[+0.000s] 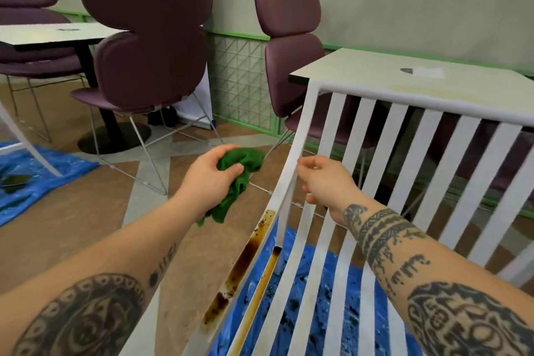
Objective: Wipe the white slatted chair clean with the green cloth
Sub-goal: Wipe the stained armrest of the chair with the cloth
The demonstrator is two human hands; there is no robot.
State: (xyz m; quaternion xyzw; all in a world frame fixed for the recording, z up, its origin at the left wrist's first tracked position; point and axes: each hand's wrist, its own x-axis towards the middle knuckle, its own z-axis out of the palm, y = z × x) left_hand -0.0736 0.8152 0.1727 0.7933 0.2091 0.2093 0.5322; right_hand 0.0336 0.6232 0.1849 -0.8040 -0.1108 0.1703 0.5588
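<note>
The left hand (208,173) clutches the green cloth (239,162) in a bunch, its fingers curled round the fabric and a loose end hanging below the palm. Hand and cloth are in the air just left of the white slatted chair (404,99), not touching it. The right hand (326,179) grips the chair's left side rail, with the thumb on the near face of the rail and the fingers curled behind it. Both forearms are bare and tattooed.

The chair leans at a tilt, its top rail up and its slats running down toward the camera. Dark brown stains (245,257) streak the lower stretch of the side rail below the right hand, and a thinner brown line runs along the neighbouring slat. A blue tarp (341,283), speckled with dark spots, lies on the floor under the chair. A pale desk (375,72) stands directly behind the chair's top rail. Purple padded chairs (150,37) stand beyond it and to its left.
</note>
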